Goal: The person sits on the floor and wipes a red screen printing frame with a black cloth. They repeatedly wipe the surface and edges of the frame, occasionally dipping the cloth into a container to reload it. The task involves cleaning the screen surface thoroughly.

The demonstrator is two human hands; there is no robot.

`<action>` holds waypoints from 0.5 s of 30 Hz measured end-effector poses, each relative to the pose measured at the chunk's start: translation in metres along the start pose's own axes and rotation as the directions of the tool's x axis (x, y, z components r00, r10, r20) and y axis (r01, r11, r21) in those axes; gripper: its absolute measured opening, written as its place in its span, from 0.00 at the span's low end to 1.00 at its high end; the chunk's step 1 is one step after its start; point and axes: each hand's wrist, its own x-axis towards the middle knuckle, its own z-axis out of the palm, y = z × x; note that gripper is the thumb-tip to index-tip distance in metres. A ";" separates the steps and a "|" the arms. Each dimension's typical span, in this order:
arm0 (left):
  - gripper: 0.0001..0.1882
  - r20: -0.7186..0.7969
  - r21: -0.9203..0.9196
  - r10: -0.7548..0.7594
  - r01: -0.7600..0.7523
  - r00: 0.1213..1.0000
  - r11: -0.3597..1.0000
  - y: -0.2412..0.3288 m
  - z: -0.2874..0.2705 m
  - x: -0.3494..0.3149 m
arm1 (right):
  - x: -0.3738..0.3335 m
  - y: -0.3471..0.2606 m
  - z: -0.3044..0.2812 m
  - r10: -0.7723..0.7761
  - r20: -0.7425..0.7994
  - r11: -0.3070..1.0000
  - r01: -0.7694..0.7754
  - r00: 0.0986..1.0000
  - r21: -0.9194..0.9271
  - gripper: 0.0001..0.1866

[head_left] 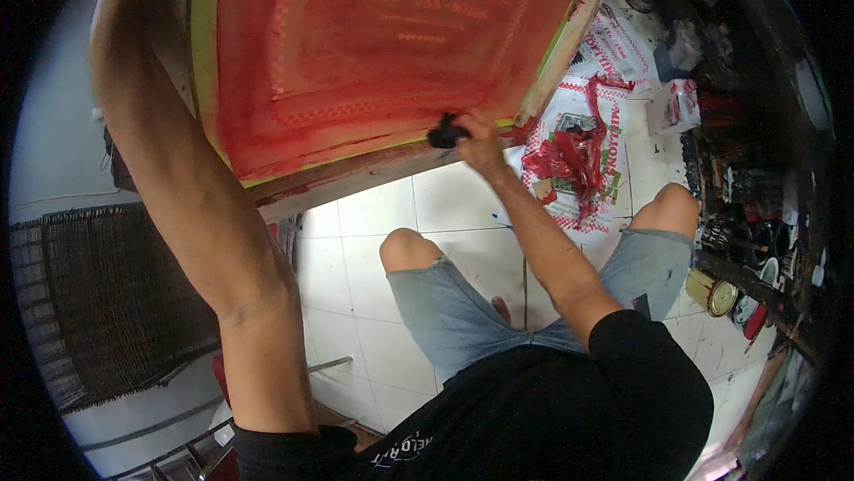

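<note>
A silk-screen printing frame (pixel 356 165) with wooden sides stands tilted in front of me, its mesh (pixel 356 54) smeared with red ink and yellow-green at its borders. Faint lettering and checkered bands show through the red. My right hand (pixel 479 141) is closed around a crumpled black rag (pixel 447 132) and presses it on the lower edge of the mesh, close to the right corner. Up along the left side of the frame reaches my left forearm (pixel 169 143); the hand itself lies beyond the top of the picture.
On the tiled floor (pixel 382 205), right of the frame, red-stained plastic scraps (pixel 569 161) lie on printed white sheets (pixel 614 45). A dark, cluttered shelf with a tin can (pixel 712 292) and a white box (pixel 680 106) runs along the right. A dark woven mat (pixel 116 303) hangs at left.
</note>
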 end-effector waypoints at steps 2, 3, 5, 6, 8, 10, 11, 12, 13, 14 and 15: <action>0.25 -0.012 0.027 -0.034 0.034 0.999 0.999 -0.001 0.000 0.001 | -0.005 0.035 -0.030 0.058 0.085 0.991 -0.068 0.995 0.114 0.14; 0.24 0.001 -0.007 -0.029 0.029 1.000 1.000 0.001 -0.001 -0.001 | -0.007 0.034 -0.024 0.043 0.080 0.999 -0.044 0.996 0.017 0.14; 0.22 0.025 -0.089 -0.015 0.018 1.000 0.996 0.009 0.007 -0.007 | -0.004 0.020 -0.014 -0.053 0.068 0.996 0.058 0.996 -0.072 0.14; 0.22 -0.009 -0.081 -0.024 0.023 1.000 0.996 0.028 0.014 -0.025 | 0.003 -0.006 -0.008 -0.128 0.063 0.989 0.132 0.990 -0.066 0.15; 0.21 -0.053 -0.060 -0.033 0.030 0.998 0.998 0.068 0.017 -0.060 | 0.007 -0.015 -0.007 -0.146 0.069 0.988 0.149 0.987 -0.042 0.15; 0.21 -0.045 -0.047 -0.029 0.027 0.999 0.999 0.068 0.011 -0.062 | 0.003 0.009 -0.012 -0.025 0.089 0.999 0.027 0.996 -0.018 0.16; 0.21 -0.059 0.004 -0.032 0.032 0.998 0.999 0.071 0.008 -0.063 | -0.005 0.031 -0.019 0.037 0.083 0.997 -0.031 0.996 -0.076 0.16; 0.21 -0.073 0.062 -0.039 0.043 0.997 0.997 0.073 0.004 -0.067 | -0.008 0.044 -0.026 0.315 0.163 0.936 -0.334 0.935 0.107 0.15; 0.22 -0.124 0.129 -0.028 0.045 0.992 0.991 0.082 0.010 -0.072 | -0.010 0.064 -0.035 0.350 0.115 0.935 -0.355 0.930 0.020 0.16; 0.22 -0.121 0.113 -0.043 0.057 0.992 0.992 0.077 0.021 -0.068 | -0.013 0.073 -0.048 0.395 0.059 0.917 -0.390 0.917 -0.082 0.16; 0.23 -0.116 0.091 -0.056 0.067 0.992 0.994 0.072 0.034 -0.064 | -0.017 0.081 -0.057 0.371 0.046 0.924 -0.364 0.927 -0.119 0.14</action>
